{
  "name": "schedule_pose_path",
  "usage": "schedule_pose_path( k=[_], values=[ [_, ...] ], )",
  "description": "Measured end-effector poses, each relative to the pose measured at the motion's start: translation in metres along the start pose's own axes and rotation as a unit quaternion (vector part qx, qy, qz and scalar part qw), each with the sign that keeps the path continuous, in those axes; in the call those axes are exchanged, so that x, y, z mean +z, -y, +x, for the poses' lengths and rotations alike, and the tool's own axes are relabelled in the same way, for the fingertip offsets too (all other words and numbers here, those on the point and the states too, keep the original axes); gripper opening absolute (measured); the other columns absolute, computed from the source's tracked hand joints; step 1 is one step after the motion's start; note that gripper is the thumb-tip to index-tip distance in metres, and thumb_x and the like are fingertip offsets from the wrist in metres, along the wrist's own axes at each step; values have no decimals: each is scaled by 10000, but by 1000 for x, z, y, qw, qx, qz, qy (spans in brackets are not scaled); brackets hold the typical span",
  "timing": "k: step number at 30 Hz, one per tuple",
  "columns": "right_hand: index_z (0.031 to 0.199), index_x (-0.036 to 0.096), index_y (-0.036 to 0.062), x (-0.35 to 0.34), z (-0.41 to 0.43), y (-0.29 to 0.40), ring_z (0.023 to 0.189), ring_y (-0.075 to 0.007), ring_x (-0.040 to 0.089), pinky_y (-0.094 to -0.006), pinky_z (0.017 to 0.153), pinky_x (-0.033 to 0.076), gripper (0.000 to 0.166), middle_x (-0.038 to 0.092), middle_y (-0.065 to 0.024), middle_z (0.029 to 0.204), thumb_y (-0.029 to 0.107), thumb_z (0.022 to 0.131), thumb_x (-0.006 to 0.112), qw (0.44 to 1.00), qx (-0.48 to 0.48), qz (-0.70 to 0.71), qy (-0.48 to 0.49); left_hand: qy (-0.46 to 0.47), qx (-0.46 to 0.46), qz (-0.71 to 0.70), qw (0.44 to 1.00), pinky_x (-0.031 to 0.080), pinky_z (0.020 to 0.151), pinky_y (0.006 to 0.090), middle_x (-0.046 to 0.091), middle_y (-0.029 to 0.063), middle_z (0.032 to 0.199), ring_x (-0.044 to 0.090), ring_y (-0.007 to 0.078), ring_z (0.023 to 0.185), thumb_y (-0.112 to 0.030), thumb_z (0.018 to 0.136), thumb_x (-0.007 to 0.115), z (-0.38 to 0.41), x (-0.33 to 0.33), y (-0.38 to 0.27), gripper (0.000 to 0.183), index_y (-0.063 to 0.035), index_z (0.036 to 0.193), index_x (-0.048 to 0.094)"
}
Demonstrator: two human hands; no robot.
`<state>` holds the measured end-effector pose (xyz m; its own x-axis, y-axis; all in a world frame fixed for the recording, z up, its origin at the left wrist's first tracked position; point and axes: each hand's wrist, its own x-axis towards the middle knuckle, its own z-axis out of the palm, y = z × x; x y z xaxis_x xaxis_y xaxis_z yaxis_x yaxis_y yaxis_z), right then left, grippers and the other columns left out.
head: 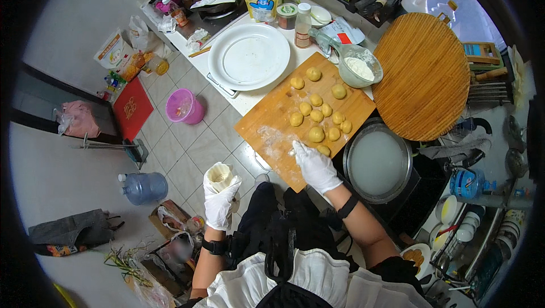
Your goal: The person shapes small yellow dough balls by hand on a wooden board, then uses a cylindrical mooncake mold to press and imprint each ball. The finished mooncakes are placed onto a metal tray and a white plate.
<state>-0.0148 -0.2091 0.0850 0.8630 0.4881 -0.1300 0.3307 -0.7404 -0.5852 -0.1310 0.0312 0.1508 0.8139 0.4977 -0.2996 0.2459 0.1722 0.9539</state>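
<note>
My left hand [222, 199], in a white glove, holds a cream-coloured fluted mold [220, 177] with its round opening facing up, away from the board. Over the near edge of a wooden cutting board [251, 127], my right hand [316, 167], also gloved, has its fingertips close together at some white flour [272, 138]; whether they pinch anything cannot be told. Several yellow dough balls [316, 134] of differing sizes lie on the board, one of them [323, 150] right beside my right hand. Behind the board, a clear handled scoop [359, 67] holds white flour.
A big white round plate [249, 57] lies left of the board on the counter. A round wooden lid [421, 76] leans at the right, above a wide pan of cloudy liquid [378, 163]. On the tiled floor stand a pink bin [185, 106] and a large water bottle [145, 188].
</note>
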Motion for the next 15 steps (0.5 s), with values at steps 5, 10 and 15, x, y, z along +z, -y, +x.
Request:
schedule_pose_path(
  k=[5,10,15],
  values=[
    [1495,246,-85,40,-14,23,1471,-366,224,-427,1203,195,775,256,-252,1569,409,961,512,990,10,-136,25,16,-35,-8,999,494,854,267,629,36,1156,593,121,997,8,823,745,12,-5,-3,534,-75,1287,494],
    [1518,269,-12,50,-3,35,1476,-326,234,-438,1211,152,752,284,-198,1577,482,979,446,972,-78,-219,32,29,-52,-23,998,492,910,282,629,49,1164,596,139,1058,28,813,749,22,-18,-5,545,-66,1283,489],
    [1523,280,13,43,-54,-2,1473,-298,256,-415,1215,155,721,296,-181,1576,482,995,422,976,-59,-211,13,29,-34,-5,999,500,889,275,630,44,1160,602,129,1022,11,824,742,33,-33,-3,536,-65,1289,487]
  ],
)
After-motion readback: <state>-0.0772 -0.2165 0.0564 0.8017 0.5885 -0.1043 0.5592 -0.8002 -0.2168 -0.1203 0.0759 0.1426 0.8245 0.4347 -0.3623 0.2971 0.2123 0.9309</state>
